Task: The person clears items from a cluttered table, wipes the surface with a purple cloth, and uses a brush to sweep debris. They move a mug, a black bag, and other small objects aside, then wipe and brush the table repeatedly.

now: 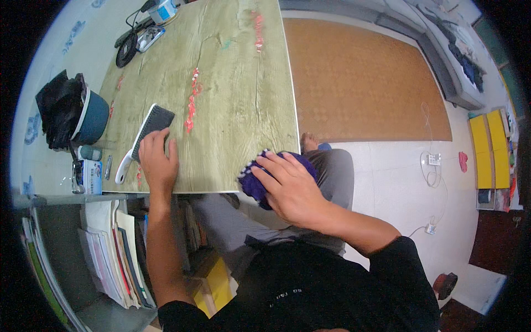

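Note:
My right hand (292, 186) lies over a dark purple cloth (253, 184) with a white-dotted edge, at the near right corner of the wood-grain tabletop (232, 103). Part of the cloth sticks out past the table's edge. Fingers slightly apart, my left hand (159, 159) rests by the near side of the table, against or just above a bench brush's dark bristles (159, 118). The brush's white handle (123, 168) points towards me, free of my fingers; whether they touch the bristles I cannot tell. Red patches (191, 112), scraps or marks, run in broken lines on the tabletop.
A blue-grey bin (92, 118) with a black bag stands at the left, near a small box (92, 176). Black cable and a tub (162, 11) sit at the far left. Below are shelved folders (120, 249). A brown mat (365, 79) and cables cover floor at right.

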Action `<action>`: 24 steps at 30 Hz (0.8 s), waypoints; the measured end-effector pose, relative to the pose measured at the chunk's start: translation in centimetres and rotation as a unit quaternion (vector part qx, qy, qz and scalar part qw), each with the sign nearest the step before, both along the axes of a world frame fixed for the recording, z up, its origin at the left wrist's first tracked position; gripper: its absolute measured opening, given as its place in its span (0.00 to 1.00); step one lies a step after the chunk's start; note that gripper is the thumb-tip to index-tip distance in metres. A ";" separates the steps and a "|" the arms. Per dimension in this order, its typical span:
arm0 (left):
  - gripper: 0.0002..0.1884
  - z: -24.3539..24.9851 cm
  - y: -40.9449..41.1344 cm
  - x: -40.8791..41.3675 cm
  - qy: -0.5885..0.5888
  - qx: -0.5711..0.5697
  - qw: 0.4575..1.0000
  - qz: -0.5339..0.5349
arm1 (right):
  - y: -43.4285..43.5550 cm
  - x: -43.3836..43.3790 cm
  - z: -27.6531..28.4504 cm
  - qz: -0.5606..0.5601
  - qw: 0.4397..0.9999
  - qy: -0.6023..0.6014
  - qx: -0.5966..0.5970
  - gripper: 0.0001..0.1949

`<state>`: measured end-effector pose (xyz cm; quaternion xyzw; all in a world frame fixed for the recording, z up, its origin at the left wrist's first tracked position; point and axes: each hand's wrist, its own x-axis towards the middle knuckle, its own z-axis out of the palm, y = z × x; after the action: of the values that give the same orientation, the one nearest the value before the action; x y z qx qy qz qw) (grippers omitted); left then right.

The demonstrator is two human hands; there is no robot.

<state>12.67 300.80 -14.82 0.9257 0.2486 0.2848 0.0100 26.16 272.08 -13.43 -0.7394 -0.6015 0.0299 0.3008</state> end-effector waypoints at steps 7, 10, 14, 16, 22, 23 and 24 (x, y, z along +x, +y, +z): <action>0.12 1.6 -5.8 -0.3 -0.190 -0.247 0.950 -0.036 | 7.4 -3.0 -1.3 -0.017 0.990 0.060 0.127 0.26; 0.17 0.9 -10.5 -0.8 -0.196 -0.380 0.898 -0.105 | 6.0 -1.5 0.3 0.039 0.979 0.079 0.182 0.25; 0.30 2.4 -14.0 0.5 0.021 -0.161 0.977 -0.140 | -1.7 4.4 -0.1 -0.144 0.962 0.109 0.204 0.13; 0.30 2.1 -15.7 1.7 0.087 -0.066 0.989 -0.102 | -3.9 8.0 -3.4 -0.243 0.870 0.410 0.126 0.11; 0.29 1.3 -14.2 4.6 0.104 -0.031 0.990 -0.085 | -2.3 7.2 -2.1 -0.152 0.743 0.651 -0.014 0.16; 0.29 1.4 -13.7 4.7 0.103 -0.039 0.990 -0.091 | -1.8 7.4 -2.3 -0.143 0.753 0.642 -0.017 0.16; 0.29 1.4 -13.4 4.8 0.103 -0.047 0.988 -0.100 | -1.3 7.7 -2.8 -0.136 0.762 0.633 -0.019 0.16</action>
<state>17.48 287.41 -13.46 0.9689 0.1673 0.1731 0.0565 33.82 270.77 -16.18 -0.6319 -0.1665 0.4617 0.5999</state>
